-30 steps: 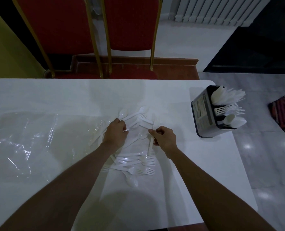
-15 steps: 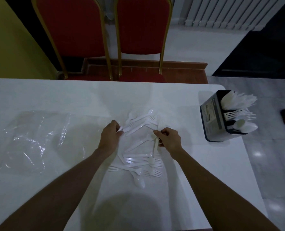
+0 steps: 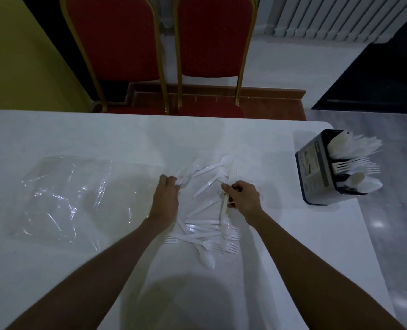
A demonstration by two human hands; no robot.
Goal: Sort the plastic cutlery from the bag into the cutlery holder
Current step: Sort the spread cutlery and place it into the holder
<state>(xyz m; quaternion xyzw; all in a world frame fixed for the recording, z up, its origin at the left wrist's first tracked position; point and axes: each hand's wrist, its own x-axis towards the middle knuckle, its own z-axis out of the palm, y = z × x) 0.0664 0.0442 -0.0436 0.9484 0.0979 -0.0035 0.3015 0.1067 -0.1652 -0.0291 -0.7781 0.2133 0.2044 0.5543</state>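
Note:
Several white plastic forks and spoons (image 3: pixel 207 234) lie scattered on the white table (image 3: pixel 281 234) between my hands. My right hand (image 3: pixel 244 198) pinches the handle of one white plastic utensil (image 3: pixel 224 207), which points down toward me. My left hand (image 3: pixel 165 198) has its fingers curled on a piece of white cutlery (image 3: pixel 184 178) at the pile's left edge. The clear plastic bag (image 3: pixel 62 196) lies flat at the left. The black cutlery holder (image 3: pixel 321 167) stands at the table's right edge, with knives, forks and spoons in separate compartments.
Two red chairs with gold frames (image 3: pixel 164 55) stand behind the far edge of the table. The table's right edge runs just beyond the holder, with tiled floor (image 3: pixel 392 234) below. A white radiator (image 3: pixel 335 17) is at the back right.
The view shifted so the table scene sits slightly lower and right. My right hand has kept its pinch on the utensil; my left hand slid a little left on the pile.

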